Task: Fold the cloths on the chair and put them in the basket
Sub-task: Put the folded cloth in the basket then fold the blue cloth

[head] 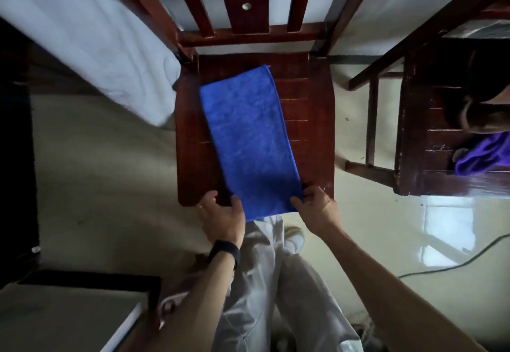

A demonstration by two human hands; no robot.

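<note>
Left hand [222,215] pinches the near-left corner of the blue cloth [248,136]; right hand [317,207] pinches the near-right corner. Beyond both hands the cloth stretches away flat, a long narrow strip on the chair seat [309,120].

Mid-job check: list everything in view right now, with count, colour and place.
blue cloth: 1, blue, flat on the chair seat, near end over the front edge
chair: 1, dark red wood, centre
second chair: 1, dark wood, right
purple cloth: 1, purple, bunched on the second chair
sheet: 1, white, left
cable: 1, dark, on the floor, lower right
wristband: 1, black, left wrist
left grip: 1, bare hand, holds the blue cloth's near left corner
right grip: 1, bare hand, pinches its near right corner
</note>
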